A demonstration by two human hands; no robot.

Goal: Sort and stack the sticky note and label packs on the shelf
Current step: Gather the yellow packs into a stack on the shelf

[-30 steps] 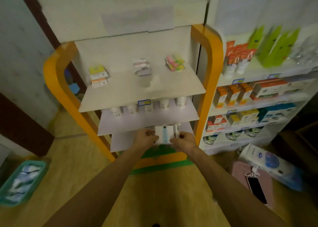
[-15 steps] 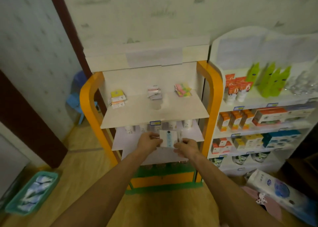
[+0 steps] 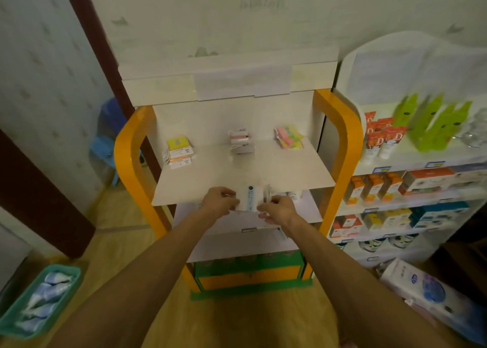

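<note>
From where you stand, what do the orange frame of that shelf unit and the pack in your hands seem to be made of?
The orange frame looks like glossy painted or laminated board, perhaps plastic: smooth bends, soft sheen. The white pack, held by the left hand and right hand, seems to be paper, possibly in clear wrap; too blurred to be sure.

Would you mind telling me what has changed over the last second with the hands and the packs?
Both hands, left and right, have lifted the white pack from the lower shelves up to the top shelf's front edge, still gripping it. The yellow, pink-white and multicoloured stacks stayed put.
</note>
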